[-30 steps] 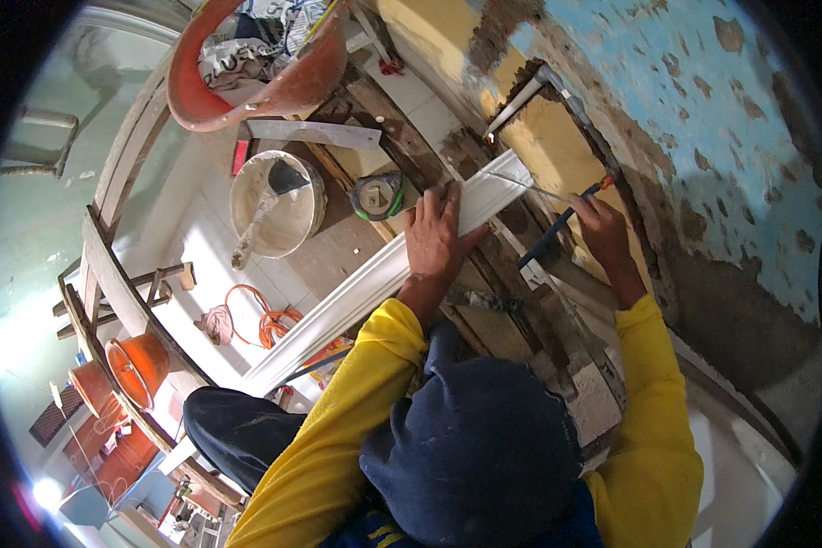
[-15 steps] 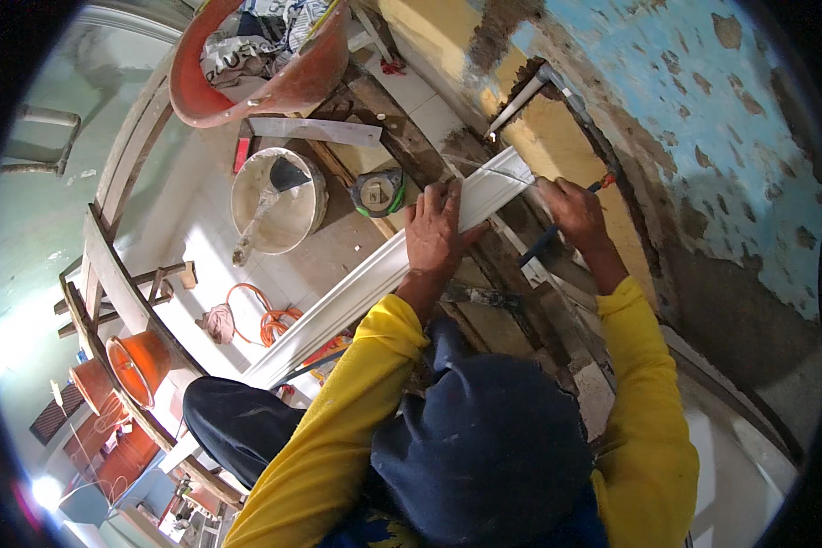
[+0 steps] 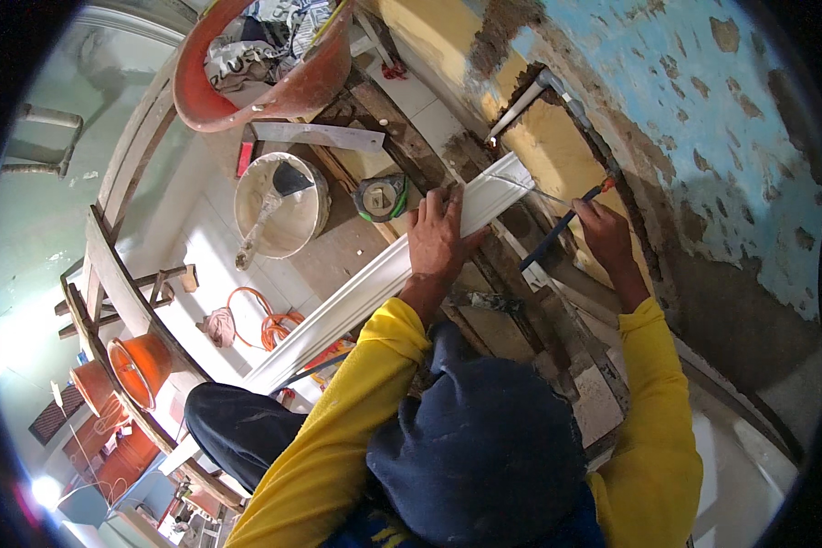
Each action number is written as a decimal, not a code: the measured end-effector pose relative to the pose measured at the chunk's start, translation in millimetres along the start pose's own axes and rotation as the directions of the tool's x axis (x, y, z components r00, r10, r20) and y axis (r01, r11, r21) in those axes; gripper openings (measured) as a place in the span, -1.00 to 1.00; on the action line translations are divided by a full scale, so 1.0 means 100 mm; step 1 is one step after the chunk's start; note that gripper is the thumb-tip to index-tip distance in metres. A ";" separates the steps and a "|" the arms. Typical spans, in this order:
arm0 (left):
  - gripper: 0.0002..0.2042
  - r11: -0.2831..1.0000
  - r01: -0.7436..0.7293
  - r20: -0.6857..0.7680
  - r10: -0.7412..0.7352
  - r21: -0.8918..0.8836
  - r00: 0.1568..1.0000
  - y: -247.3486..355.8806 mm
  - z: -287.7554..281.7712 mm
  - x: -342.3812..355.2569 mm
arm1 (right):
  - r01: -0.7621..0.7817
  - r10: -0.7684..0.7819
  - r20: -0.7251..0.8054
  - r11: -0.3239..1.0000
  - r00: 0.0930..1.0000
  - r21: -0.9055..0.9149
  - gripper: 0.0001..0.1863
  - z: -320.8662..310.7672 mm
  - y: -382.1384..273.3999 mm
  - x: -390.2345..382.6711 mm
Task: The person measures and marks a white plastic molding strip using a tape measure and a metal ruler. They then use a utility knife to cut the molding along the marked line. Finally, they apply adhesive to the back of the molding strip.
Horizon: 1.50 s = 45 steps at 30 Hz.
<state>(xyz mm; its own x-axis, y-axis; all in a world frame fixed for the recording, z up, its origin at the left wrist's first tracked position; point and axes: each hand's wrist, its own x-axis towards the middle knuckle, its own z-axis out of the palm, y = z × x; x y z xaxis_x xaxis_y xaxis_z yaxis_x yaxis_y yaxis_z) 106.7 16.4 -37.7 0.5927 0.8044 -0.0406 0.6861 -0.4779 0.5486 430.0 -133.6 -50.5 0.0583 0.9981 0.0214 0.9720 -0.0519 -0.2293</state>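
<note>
A long white moulding strip (image 3: 356,292) lies diagonally across wooden planks. My left hand (image 3: 437,242) presses on it, fingers curled over its edge, thumb along the near side. My right hand (image 3: 607,242) grips a thin metal blade (image 3: 534,189) that lies across the moulding's upper-right end. Just behind that hand is a dark blue bar (image 3: 548,245) with an orange tip. Beside my left fingers sits a black-and-green tape measure (image 3: 380,197); left of it stands a bucket of pale paste (image 3: 289,224) with a scraper (image 3: 258,231) in it.
A red tub (image 3: 192,91) holds crumpled bags, near a flat straight blade (image 3: 329,137). Wooden frames (image 3: 128,292) and orange buckets (image 3: 137,365) are at left, with an orange hose (image 3: 274,329) on the floor. A chipped blue wall (image 3: 721,137) with a grey pipe (image 3: 521,100) borders the right.
My right hand and the thin blade slid up-left along the cut line, then back down-right to roughly where they were a second ago. My left hand stayed in place.
</note>
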 end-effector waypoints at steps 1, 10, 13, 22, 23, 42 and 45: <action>-0.13 1.000 -0.005 -0.022 0.005 0.001 1.000 -0.03 0.01 0.02 | 0.065 -0.065 -0.036 0.998 0.997 0.011 -0.60 0.05 -0.02 0.10; -0.14 1.000 -0.002 -0.019 0.002 0.028 1.000 -0.02 -0.03 0.03 | 0.082 -0.080 -0.122 0.997 0.989 0.011 -0.59 -0.01 -0.13 0.12; -0.13 1.000 0.001 -0.029 -0.001 0.002 1.000 0.00 0.00 0.00 | 0.082 -0.080 -0.095 0.996 0.992 0.015 -0.65 -0.03 -0.27 0.27; -0.14 1.000 -0.025 -0.028 0.025 0.005 0.999 -0.02 0.01 0.02 | 0.005 -0.006 -0.050 1.000 0.999 -0.021 -0.55 0.08 0.16 -0.12; -0.14 1.000 -0.017 -0.028 0.017 -0.002 0.999 -0.05 0.01 0.02 | 0.037 -0.038 -0.049 0.999 0.998 -0.015 -0.56 0.05 0.10 -0.11; -0.13 0.998 -0.038 -0.028 0.036 -0.053 0.999 0.02 -0.11 -0.02 | -0.556 0.574 0.138 0.660 0.807 0.506 -0.67 -0.14 -0.51 0.05; -0.22 0.991 -0.104 -0.107 0.094 -0.089 0.990 0.05 -0.26 -0.15 | -0.634 0.633 0.287 0.425 0.718 0.646 -0.66 -0.32 -0.75 0.14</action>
<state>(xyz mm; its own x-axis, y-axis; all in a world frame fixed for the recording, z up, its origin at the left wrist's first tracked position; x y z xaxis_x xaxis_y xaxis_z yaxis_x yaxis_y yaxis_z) 89.9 11.5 -12.5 0.6063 0.7888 0.1009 0.5804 -0.5257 0.6220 365.4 -116.4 -2.3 0.5921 0.6940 -0.4096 0.2294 -0.6324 -0.7399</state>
